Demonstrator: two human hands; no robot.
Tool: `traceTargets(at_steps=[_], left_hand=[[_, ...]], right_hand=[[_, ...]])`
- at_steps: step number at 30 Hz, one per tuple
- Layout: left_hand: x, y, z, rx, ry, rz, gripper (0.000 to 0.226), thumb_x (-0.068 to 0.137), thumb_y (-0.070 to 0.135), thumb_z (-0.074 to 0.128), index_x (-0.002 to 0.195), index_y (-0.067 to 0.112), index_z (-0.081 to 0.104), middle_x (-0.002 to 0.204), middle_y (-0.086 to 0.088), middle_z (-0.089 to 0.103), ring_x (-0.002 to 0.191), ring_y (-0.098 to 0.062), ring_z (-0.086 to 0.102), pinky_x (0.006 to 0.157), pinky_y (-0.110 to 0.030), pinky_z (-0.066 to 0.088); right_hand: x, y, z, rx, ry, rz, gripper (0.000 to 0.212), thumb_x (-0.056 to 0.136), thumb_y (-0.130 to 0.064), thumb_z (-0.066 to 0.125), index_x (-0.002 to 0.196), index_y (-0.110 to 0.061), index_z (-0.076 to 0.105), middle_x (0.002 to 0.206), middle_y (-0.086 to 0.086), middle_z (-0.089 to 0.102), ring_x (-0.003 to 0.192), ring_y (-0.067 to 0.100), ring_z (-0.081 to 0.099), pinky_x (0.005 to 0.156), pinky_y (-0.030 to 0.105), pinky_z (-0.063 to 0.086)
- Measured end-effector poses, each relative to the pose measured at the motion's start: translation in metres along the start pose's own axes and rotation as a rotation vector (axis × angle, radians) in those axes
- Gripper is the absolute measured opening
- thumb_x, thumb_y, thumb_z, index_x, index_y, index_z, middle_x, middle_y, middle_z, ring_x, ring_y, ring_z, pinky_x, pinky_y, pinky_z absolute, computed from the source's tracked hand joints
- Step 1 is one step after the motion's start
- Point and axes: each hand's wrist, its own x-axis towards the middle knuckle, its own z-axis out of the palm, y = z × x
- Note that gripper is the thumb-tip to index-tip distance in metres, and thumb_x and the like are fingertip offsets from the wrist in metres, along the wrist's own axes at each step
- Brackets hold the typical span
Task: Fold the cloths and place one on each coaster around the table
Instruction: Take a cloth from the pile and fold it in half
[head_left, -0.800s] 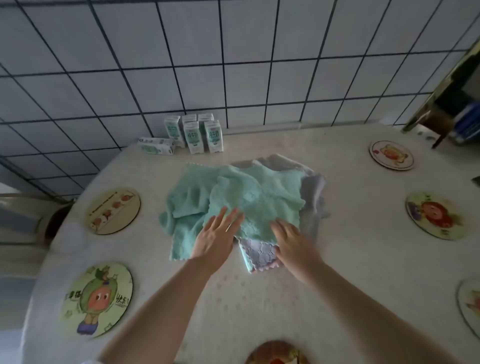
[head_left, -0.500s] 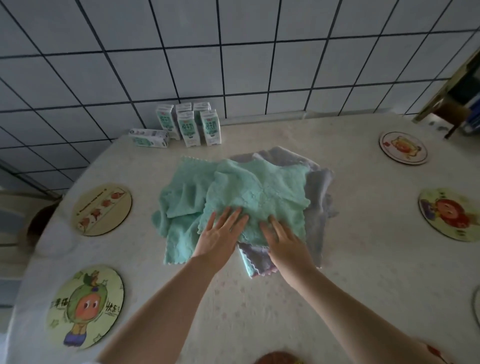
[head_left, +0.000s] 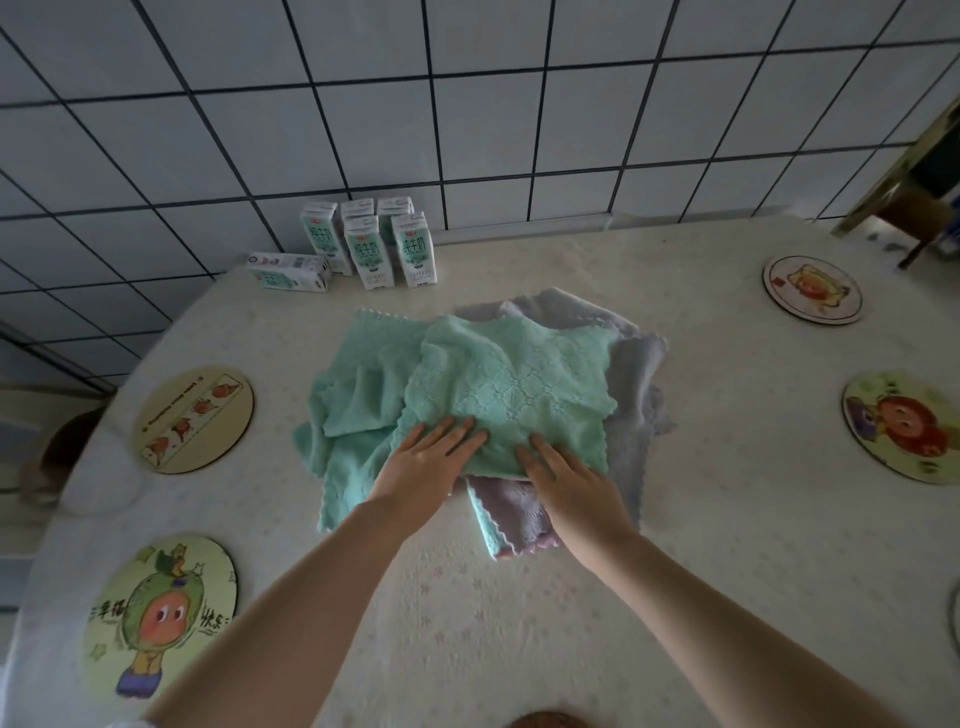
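A pile of cloths lies mid-table: a mint green cloth (head_left: 514, 395) on top, another green cloth (head_left: 358, 415) spread to its left, lilac cloths (head_left: 634, 405) underneath and to the right. My left hand (head_left: 426, 462) and my right hand (head_left: 566, 473) lie flat, fingers straight, on the near edge of the top green cloth. Round coasters ring the table: a fruit-strip coaster (head_left: 193, 420) and a green cartoon coaster (head_left: 158, 618) on the left, a cartoon coaster (head_left: 811, 289) and a red-figure coaster (head_left: 904, 426) on the right.
Several milk cartons (head_left: 371, 249) stand at the table's far edge by the tiled wall, one carton (head_left: 289, 271) lying on its side. A chair (head_left: 904, 197) stands at the far right. Another coaster edge (head_left: 545, 719) shows at the near rim.
Both hands slid forward from the cloth pile's near corner onto the top green cloth and now press it flat. The camera view shifted slightly closer.
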Motion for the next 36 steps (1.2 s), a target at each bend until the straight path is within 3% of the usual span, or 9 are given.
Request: traceTargets(at_steps=[3,5,7,12,16,18,22,27,36], left_hand=[[-0.004,-0.010,-0.009,-0.026,-0.006,0.005,0.071,0.082,0.001,0.064,0.145,0.016,0.035,0.150,0.001,0.033,0.137,-0.014,0.035,0.114,-0.037,0.024],[-0.006,-0.017,-0.013,-0.049,0.008,-0.057,0.073,0.074,-0.010,0.069,0.139,0.013,0.045,0.143,-0.002,0.046,0.129,-0.016,0.048,0.110,-0.036,0.026],[-0.009,-0.021,-0.019,-0.107,0.020,-0.130,0.064,0.084,-0.010,0.058,0.141,0.015,0.042,0.147,0.000,0.041,0.134,-0.016,0.042,0.112,-0.029,0.020],[-0.010,-0.019,-0.062,-0.267,0.072,-0.268,0.038,0.095,0.007,0.050,0.132,0.017,0.055,0.137,-0.004,0.054,0.120,-0.022,0.056,0.103,-0.033,0.041],[-0.002,-0.019,-0.097,-0.486,0.163,-0.446,0.031,0.095,0.003,0.047,0.119,0.011,0.064,0.105,-0.010,0.071,0.072,-0.014,0.066,0.070,-0.017,0.051],[0.004,-0.019,-0.114,-0.544,0.257,-0.513,0.029,0.094,0.002,0.048,0.115,0.011,0.067,0.088,-0.006,0.071,0.051,-0.012,0.056,0.053,-0.010,0.044],[0.010,-0.016,-0.159,-0.588,0.447,-0.580,0.029,0.095,0.004,0.049,0.117,0.011,0.066,0.107,-0.006,0.070,0.061,-0.019,0.059,0.060,-0.021,0.049],[-0.020,-0.016,-0.212,-0.475,0.605,-0.578,0.031,0.095,0.003,0.045,0.118,0.009,0.065,0.120,-0.008,0.066,0.110,-0.021,0.060,0.089,-0.018,0.039],[-0.164,-0.036,-0.226,-0.201,0.678,-0.521,0.034,0.087,-0.008,0.053,0.115,0.005,0.066,0.119,-0.009,0.065,0.111,-0.024,0.059,0.101,-0.028,0.041]], right_hand=[[-0.005,0.008,-0.011,-0.013,-0.036,0.006,0.092,0.063,-0.035,0.081,0.141,-0.011,0.038,0.139,0.006,0.047,0.125,0.025,0.049,0.093,0.038,0.051],[-0.006,0.014,-0.017,-0.025,-0.045,0.014,0.053,0.081,-0.029,0.067,0.129,-0.014,0.049,0.127,0.001,0.055,0.119,0.022,0.051,0.092,0.035,0.049],[-0.005,0.020,-0.023,-0.019,-0.007,0.038,0.022,0.092,-0.026,0.052,0.110,-0.017,0.060,0.111,-0.002,0.063,0.108,0.020,0.056,0.085,0.034,0.051],[-0.002,0.033,-0.048,0.115,0.053,0.081,0.027,0.100,-0.025,0.040,0.099,-0.018,0.067,0.084,-0.003,0.067,0.074,0.014,0.064,0.067,0.031,0.056],[0.005,0.038,-0.084,0.181,0.200,0.086,0.014,0.096,-0.010,0.047,0.089,-0.014,0.059,0.066,-0.005,0.055,0.055,0.012,0.053,0.045,0.020,0.035],[0.011,0.038,-0.107,0.194,0.267,0.103,0.011,0.092,-0.006,0.050,0.097,-0.012,0.057,0.071,-0.002,0.060,0.057,0.017,0.057,0.046,0.024,0.041],[0.018,0.027,-0.161,0.250,0.372,0.129,0.024,0.089,-0.001,0.047,0.110,-0.010,0.052,0.096,0.013,0.067,0.079,0.030,0.064,0.061,0.037,0.052],[0.017,-0.003,-0.215,0.373,0.495,-0.004,0.021,0.095,-0.008,0.039,0.112,-0.009,0.053,0.100,0.017,0.068,0.079,0.028,0.063,0.066,0.035,0.051],[-0.027,-0.094,-0.209,0.397,0.491,-0.271,0.019,0.096,-0.010,0.047,0.111,-0.007,0.058,0.084,0.005,0.068,0.057,0.010,0.061,0.053,0.028,0.054]])
